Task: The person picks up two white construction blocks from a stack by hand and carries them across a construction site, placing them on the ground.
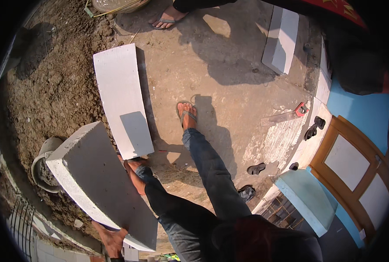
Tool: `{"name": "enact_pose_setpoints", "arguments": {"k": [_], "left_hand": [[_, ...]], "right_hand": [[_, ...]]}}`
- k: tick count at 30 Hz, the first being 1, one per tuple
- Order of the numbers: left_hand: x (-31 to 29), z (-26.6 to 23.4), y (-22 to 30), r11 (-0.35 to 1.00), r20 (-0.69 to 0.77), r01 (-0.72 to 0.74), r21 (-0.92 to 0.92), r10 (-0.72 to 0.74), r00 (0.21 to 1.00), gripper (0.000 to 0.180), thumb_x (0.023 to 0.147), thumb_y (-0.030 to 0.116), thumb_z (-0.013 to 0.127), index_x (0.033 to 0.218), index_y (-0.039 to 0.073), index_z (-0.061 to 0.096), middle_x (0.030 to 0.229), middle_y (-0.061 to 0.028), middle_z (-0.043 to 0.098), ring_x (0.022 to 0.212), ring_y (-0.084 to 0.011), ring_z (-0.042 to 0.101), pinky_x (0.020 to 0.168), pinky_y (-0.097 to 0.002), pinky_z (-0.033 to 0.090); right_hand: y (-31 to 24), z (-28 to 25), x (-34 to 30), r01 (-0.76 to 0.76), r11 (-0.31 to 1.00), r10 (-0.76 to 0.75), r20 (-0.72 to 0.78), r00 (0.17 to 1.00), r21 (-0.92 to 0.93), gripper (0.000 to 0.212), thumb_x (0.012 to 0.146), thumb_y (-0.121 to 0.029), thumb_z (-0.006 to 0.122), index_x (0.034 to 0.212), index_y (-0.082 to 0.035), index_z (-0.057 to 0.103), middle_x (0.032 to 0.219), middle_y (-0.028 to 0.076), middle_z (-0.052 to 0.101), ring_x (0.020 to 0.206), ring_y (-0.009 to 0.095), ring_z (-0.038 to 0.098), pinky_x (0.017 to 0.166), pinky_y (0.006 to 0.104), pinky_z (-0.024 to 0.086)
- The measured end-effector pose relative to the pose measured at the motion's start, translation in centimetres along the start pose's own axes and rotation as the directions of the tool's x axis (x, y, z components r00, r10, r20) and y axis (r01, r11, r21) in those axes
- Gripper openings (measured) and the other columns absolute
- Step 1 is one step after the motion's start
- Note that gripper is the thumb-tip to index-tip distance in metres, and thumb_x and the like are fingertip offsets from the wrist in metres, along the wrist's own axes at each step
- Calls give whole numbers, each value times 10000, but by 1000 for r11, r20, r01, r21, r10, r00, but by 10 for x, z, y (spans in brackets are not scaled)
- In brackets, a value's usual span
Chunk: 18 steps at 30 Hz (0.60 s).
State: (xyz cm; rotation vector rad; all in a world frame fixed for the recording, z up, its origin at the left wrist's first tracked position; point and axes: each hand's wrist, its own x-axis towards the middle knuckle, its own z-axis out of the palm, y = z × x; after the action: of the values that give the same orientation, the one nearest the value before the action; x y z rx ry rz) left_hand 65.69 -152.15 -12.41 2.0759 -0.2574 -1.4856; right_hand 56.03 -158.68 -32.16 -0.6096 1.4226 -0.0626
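Landmark: white slab lying flat on ground. Left hand: clasped against lower edge of raised block, fingers partly hidden. Raised block: tilted, left of slab and nearer wearer. Right hand: out of view; state cannot be told. Bucket: left of slab, just beside raised block. Handsaw: right of slab, well apart. Co-worker's foot, sandalled: beyond slab, to right.

Left hand gripping, legs apart
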Motion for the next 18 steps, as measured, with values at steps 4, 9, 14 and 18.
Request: {"name": "enact_pose_setpoints", "arguments": {"k": [4, 9, 14, 18], "left_hand": [[42, -11, 29, 995, 158, -9, 100, -7, 987, 1062, 568, 247, 865, 1323, -35, 174, 1256, -190, 400, 1125, -272, 459, 946, -380, 426], [79, 44, 47, 995, 245, -83, 51, 68, 967, 997, 594, 278, 832, 1331, 13, 216, 1186, -191, 482, 1063, -291, 535, 878, -386, 485], [130, 143, 11, 997, 118, -75, -19, 77, 990, 861, 712, 415, 732, 1311, -20, 293, 1155, -212, 475, 1030, -276, 539, 849, -365, 476], [188, 214, -33, 991, 96, -27, -134, 40, 995, 796, 752, 464, 685, 1288, -45, 391, 1217, -197, 440, 1108, -277, 488, 924, -351, 421]], "right_hand": [[-29, -5, -31, -96, 979, 83, 77, 994, 180, 988, 769, -729, 407, 1451, -106, 56, 1488, 147, 93, 1371, 289, 96, 1087, 497, 145], [-57, -121, -41, -106, 938, 87, 72, 994, 329, 1014, 768, -775, 362, 1456, -122, 5, 1512, 112, 49, 1390, 242, 32, 1099, 484, 98], [-66, -224, -6, 0, 959, -1, 1, 1000, 285, 969, 792, -729, 398, 1444, -89, 78, 1489, 114, 111, 1375, 222, 71, 1090, 425, 111], [-31, -279, 46, 64, 993, -46, -184, 982, 94, 909, 810, -674, 455, 1424, -49, 215, 1442, 115, 231, 1330, 214, 201, 1059, 373, 187]]}}
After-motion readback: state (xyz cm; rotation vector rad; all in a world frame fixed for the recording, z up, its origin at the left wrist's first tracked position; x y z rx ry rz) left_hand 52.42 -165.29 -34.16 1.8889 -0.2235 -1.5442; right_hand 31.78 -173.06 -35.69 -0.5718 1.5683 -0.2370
